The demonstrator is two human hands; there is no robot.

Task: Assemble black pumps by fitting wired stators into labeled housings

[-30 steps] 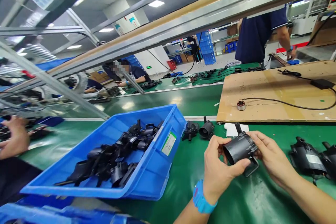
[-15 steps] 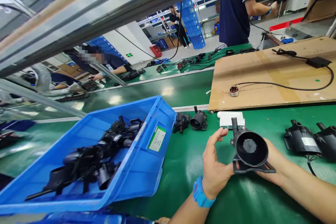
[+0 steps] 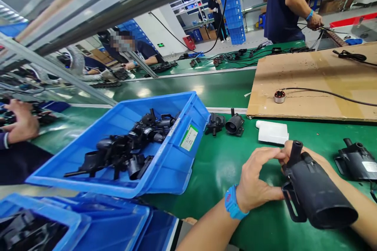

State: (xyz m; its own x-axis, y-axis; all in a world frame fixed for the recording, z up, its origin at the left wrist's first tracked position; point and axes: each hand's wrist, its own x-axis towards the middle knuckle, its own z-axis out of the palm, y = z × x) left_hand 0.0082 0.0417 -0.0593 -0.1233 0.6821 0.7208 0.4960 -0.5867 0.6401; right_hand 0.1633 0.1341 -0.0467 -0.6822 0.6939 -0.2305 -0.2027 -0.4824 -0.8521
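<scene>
Here, hands (image 3: 256,182) at a black housing (image 3: 321,194), blue bin (image 3: 176,166) nearby.

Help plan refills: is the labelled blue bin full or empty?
Partly filled: black parts lie heaped inside the blue bin, with gaps around them.

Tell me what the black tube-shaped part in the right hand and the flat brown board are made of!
The black tube-shaped part looks like hard plastic with a satin finish: soft highlights, smooth moulded curves. The flat brown board is probably matte cardboard: dull, papery and marked.
</scene>
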